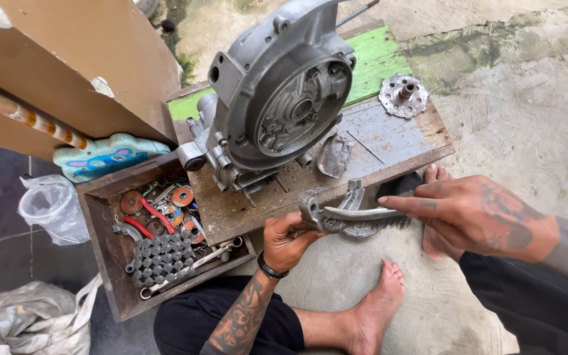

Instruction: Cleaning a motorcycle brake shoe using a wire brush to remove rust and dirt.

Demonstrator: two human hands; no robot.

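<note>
My left hand (286, 240) grips one end of a grey curved metal part (353, 213), a pair of brake-shoe-like arcs held just in front of the low wooden bench (389, 135). My right hand (471, 213) lies over the part's other end, fingers stretched along it. A large grey engine casing (277, 92) stands on the bench above both hands. A round metal hub (403, 95) and a small bent metal plate (334, 156) rest on the bench to the right of the casing.
A wooden tool box (110, 260) at left holds sockets, discs, wrenches and red-handled tools. A clear plastic bag (50, 207) and a grey sack (31, 322) lie further left. My bare feet (376, 309) rest on the concrete floor under the bench.
</note>
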